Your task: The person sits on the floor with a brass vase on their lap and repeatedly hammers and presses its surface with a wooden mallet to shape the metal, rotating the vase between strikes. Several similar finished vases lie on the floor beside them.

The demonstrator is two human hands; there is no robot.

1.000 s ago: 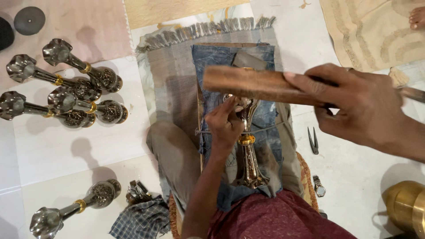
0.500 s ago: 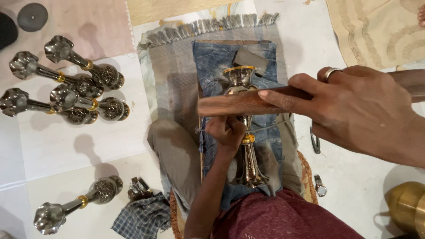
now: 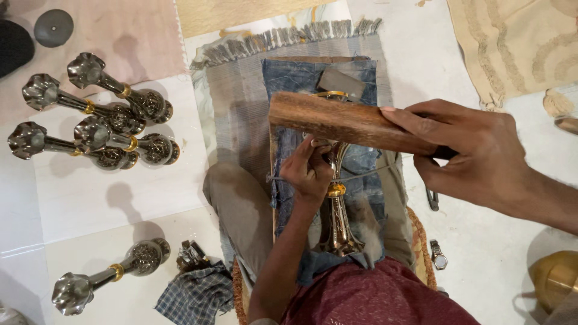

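I sit on the floor with a tall metal vase (image 3: pixel 337 207), silver with a gold band, lying on blue denim cloth (image 3: pixel 301 78) over my lap. My left hand (image 3: pixel 308 171) grips the vase's upper neck and presses it down; a thin cord crosses the vase there. My right hand (image 3: pixel 472 156) holds a long brown wooden block (image 3: pixel 337 119) raised crosswise above the vase's gold-rimmed mouth, which the block partly hides. A small grey pad (image 3: pixel 340 81) lies on the denim just beyond.
Several similar silver vases (image 3: pixel 102 129) lie in a cluster on the white tiles at left, one more vase (image 3: pixel 105 278) at lower left beside a checked cloth (image 3: pixel 195 295). A grey fringed mat (image 3: pixel 235 102) lies under the denim. A wristwatch (image 3: pixel 438 256) and a brass pot (image 3: pixel 554 278) sit at right.
The wooden block in my right hand dropped onto the vase's mouth half a second ago and is now lifted again, slightly tilted. My left hand kept its hold on the vase.
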